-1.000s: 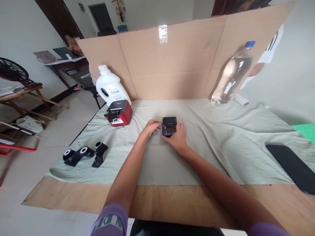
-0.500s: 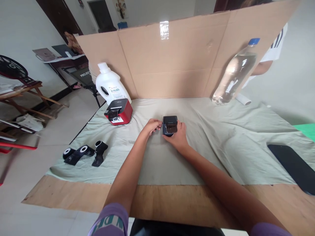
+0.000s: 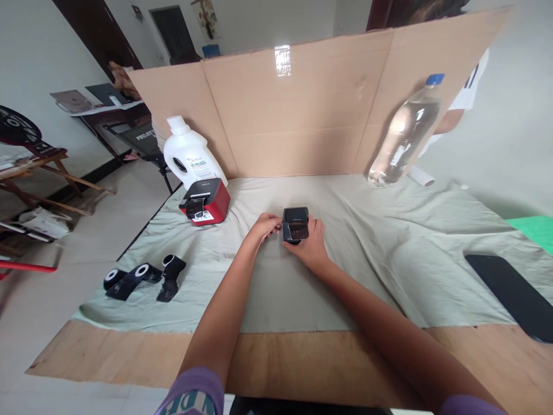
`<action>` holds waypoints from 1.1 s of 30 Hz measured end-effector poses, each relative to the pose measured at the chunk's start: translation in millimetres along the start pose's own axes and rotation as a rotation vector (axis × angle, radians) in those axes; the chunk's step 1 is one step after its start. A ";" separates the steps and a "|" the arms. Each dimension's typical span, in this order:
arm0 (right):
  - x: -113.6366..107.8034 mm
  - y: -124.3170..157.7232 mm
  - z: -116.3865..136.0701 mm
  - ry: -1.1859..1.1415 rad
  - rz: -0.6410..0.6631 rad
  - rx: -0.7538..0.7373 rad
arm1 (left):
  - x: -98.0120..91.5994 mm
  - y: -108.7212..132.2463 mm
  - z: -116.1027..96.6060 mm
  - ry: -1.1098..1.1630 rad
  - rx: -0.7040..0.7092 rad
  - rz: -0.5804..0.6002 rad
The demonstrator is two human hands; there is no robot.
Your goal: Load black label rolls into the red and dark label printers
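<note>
A small dark label printer [image 3: 295, 215] sits mid-table on the cloth, a shiny dark strip [image 3: 299, 231] hanging out of its front. My right hand [image 3: 311, 242] wraps round its right side, thumb at the front bottom edge and fingers along the side. On the other side, my left hand [image 3: 268, 225] is closed, its fingertips curled together against or just beside the printer's left edge. Whether anything is pinched in those fingers is too small to make out. A red and black label printer [image 3: 216, 203] with a similar dark strip stands to the left.
Several black rolls [image 3: 142, 273] lie at front left. A white detergent jug [image 3: 194, 158] and a clear bottle [image 3: 406, 135] stand before a cardboard screen [image 3: 298, 121]. A black phone [image 3: 514, 294] lies on the right. Beyond the screen, a person's sleeve [image 3: 469, 92] shows.
The whole view has shifted slightly, so things sit a little lower and further left. Both hands keep their places at the dark printer, with hardly any visible movement.
</note>
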State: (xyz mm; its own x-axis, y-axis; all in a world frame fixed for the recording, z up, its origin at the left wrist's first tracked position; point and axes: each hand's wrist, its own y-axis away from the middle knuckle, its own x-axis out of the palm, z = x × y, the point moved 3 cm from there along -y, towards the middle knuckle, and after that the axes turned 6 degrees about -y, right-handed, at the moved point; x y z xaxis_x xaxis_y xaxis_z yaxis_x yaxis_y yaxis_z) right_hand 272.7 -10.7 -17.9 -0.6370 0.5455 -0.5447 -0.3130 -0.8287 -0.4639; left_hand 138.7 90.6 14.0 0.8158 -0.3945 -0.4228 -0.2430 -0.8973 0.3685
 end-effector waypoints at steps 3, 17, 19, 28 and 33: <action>-0.1 -0.1 0.3 -0.006 0.003 -0.001 | 1.3 -3.2 1.0 -0.009 -0.003 -0.003; -2.8 -0.8 2.5 -0.008 0.044 0.003 | 1.0 -7.4 3.9 -0.018 -0.019 -0.007; -3.2 -0.5 2.3 -0.014 0.055 0.001 | 0.2 -7.7 4.8 -0.021 -0.021 -0.005; -5.8 -4.1 -1.8 -0.105 0.023 0.019 | -1.5 -11.5 10.6 -0.020 -0.030 -0.001; -7.0 -9.8 -6.8 -0.205 0.005 -0.011 | -2.2 -10.0 9.8 -0.015 -0.031 0.001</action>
State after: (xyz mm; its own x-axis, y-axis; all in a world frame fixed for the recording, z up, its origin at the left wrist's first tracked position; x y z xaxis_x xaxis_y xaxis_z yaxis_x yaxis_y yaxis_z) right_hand 285.0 -5.6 -14.3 -0.7691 0.5037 -0.3934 -0.3024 -0.8291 -0.4702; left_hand 134.2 98.5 3.1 0.8077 -0.3981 -0.4348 -0.2270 -0.8907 0.3939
